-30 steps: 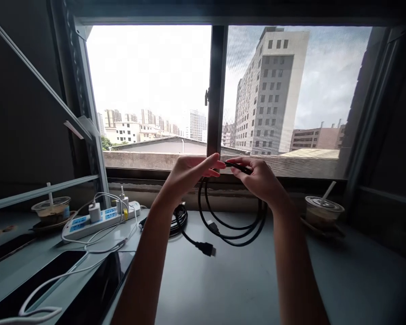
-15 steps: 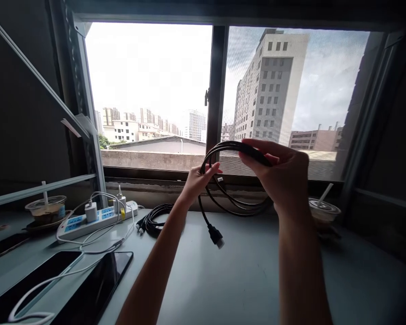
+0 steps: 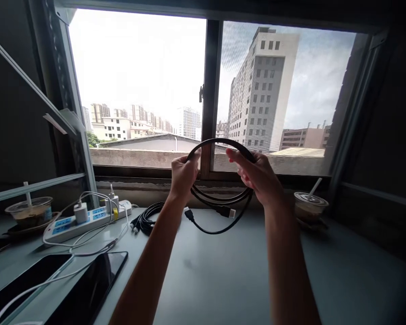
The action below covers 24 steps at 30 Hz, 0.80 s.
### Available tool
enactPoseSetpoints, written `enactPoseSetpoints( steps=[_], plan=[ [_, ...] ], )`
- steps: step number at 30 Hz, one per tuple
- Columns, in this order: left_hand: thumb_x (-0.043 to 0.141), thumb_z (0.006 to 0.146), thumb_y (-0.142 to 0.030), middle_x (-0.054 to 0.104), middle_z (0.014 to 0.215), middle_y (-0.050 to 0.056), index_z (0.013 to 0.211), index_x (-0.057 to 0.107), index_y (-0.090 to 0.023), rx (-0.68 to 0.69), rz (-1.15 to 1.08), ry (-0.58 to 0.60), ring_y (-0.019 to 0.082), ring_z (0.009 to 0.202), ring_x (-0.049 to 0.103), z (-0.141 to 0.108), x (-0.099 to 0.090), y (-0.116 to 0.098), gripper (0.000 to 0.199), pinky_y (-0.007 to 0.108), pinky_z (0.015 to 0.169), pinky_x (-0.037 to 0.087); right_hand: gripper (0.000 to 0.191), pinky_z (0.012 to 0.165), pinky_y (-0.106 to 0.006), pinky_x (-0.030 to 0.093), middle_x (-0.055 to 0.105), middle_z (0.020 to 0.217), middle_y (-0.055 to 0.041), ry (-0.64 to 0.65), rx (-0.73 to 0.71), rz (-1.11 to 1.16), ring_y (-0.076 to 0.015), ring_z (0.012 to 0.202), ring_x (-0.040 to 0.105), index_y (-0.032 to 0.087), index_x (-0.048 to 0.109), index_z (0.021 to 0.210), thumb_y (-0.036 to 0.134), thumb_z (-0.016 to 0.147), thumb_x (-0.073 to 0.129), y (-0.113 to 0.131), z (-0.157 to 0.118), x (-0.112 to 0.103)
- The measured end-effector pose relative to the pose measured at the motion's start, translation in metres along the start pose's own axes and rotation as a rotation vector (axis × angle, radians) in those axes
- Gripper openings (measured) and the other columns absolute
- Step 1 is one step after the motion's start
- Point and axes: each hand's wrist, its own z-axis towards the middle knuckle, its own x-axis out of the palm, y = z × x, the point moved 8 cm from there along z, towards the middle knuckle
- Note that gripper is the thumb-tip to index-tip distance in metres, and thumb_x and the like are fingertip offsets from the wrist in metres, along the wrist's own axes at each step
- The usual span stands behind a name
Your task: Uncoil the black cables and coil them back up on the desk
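Observation:
A black HDMI cable (image 3: 219,141), wound into a round coil, is held up above the table between my two hands. My left hand (image 3: 184,174) is closed round the coil's left side. On the right side, my right hand (image 3: 257,174) grips the coil, its thumb pointing inward. One plug (image 3: 227,211) with a pale metal tip hangs inside the lower loops, pointing right. The other plug (image 3: 189,215) dangles at lower left on a longer loose loop. Behind my left forearm lies a second black coiled cable (image 3: 150,216) on the table.
A white power strip (image 3: 88,221) with chargers and white cords stands at left. Two dark-screened devices, a tablet (image 3: 91,284) and another (image 3: 27,280), lie in front of it. Plastic drink cups stand at far left (image 3: 30,212) and right (image 3: 309,205). A window (image 3: 213,90) rises behind the table.
My right hand has lowered and come closer to my left, which moved slightly up. The coil is now rounder, and both plugs hang near its bottom. The view has shifted slightly right.

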Motion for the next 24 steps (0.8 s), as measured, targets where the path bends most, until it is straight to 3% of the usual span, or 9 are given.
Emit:
enactPoseSetpoints(
  steps=[3,6,8,12,14,16,18,21,24],
  plan=[
    [0.054,0.077,-0.032,0.041,0.036,-0.004,0.046,0.044,-0.017,-0.203,0.191,0.182,0.007,0.033,0.043,-0.001,0.017,0.034,0.036,0.019,0.039,0.033,0.03,0.031,-0.018,0.012,0.023,0.043,0.0108,0.036,0.006,0.132,-0.0014,0.033,0.018,0.017,0.064,0.077,0.046,0.071,0.066,0.009,-0.004,0.002],
    [0.051,0.078,-0.035,0.059,0.048,0.005,0.055,0.058,-0.013,-0.374,0.427,0.318,0.016,0.043,0.057,-0.005,0.024,0.063,0.033,0.025,0.048,0.045,0.026,0.032,-0.018,0.015,0.025,0.043,0.0103,-0.08,-0.014,0.166,-0.0015,0.035,0.021,0.016,0.064,0.073,0.041,0.07,0.068,0.015,-0.005,-0.008],
    [0.043,0.08,-0.049,0.064,0.052,0.01,0.057,0.062,-0.013,-0.511,0.484,0.492,0.021,0.045,0.061,-0.015,0.033,0.079,0.047,0.031,0.054,0.049,0.021,0.033,-0.018,0.018,0.027,0.043,0.01,-0.157,-0.034,0.18,-0.0017,0.035,0.023,0.016,0.065,0.074,0.037,0.071,0.067,0.018,-0.005,-0.014],
    [0.027,0.076,-0.072,0.069,0.068,0.017,0.07,0.069,-0.011,-0.818,0.357,1.077,0.027,0.069,0.067,-0.061,0.061,0.098,0.074,0.036,0.075,0.049,0.018,0.034,-0.018,0.02,0.03,0.044,0.0098,-0.206,-0.073,0.176,-0.0024,0.036,0.025,0.019,0.067,0.085,0.032,0.073,0.064,0.026,-0.007,-0.015],
    [0.033,0.078,-0.067,0.071,0.083,0.016,0.084,0.07,-0.012,-0.807,0.165,1.184,0.027,0.083,0.067,-0.07,0.075,0.096,0.067,0.036,0.081,0.047,0.02,0.035,-0.018,0.021,0.032,0.044,0.0096,-0.177,-0.101,0.177,-0.0026,0.036,0.026,0.02,0.068,0.089,0.031,0.073,0.064,0.03,-0.009,-0.01],
    [0.042,0.08,-0.059,0.07,0.094,0.014,0.094,0.069,-0.014,-0.686,-0.057,1.1,0.026,0.091,0.065,-0.06,0.088,0.092,0.054,0.036,0.083,0.047,0.021,0.035,-0.018,0.022,0.034,0.045,0.0092,-0.145,-0.134,0.187,-0.0027,0.038,0.029,0.02,0.068,0.09,0.03,0.072,0.065,0.035,-0.01,-0.005],
    [0.051,0.082,-0.048,0.07,0.096,0.011,0.094,0.068,-0.014,-0.509,-0.26,0.919,0.023,0.093,0.064,-0.039,0.092,0.084,0.04,0.032,0.084,0.047,0.022,0.035,-0.018,0.024,0.036,0.046,0.0086,-0.13,-0.158,0.195,-0.0032,0.039,0.031,0.021,0.068,0.092,0.031,0.071,0.066,0.035,-0.008,-0.004],
    [0.058,0.081,-0.041,0.07,0.086,0.006,0.079,0.064,-0.014,-0.307,-0.448,0.656,0.018,0.09,0.065,-0.013,0.082,0.071,0.027,0.029,0.084,0.047,0.031,0.035,-0.018,0.025,0.04,0.048,0.008,-0.174,-0.167,0.182,-0.0041,0.039,0.034,0.023,0.066,0.1,0.035,0.072,0.067,0.024,0.001,-0.015],
    [0.057,0.082,-0.041,0.064,0.068,0.0,0.066,0.053,-0.015,-0.214,-0.518,0.488,0.017,0.087,0.066,-0.001,0.068,0.052,0.031,0.028,0.085,0.048,0.035,0.034,-0.018,0.026,0.039,0.049,0.0088,-0.268,-0.136,0.149,-0.0038,0.038,0.033,0.024,0.062,0.104,0.041,0.073,0.065,0.002,0.013,-0.033]
  ],
)
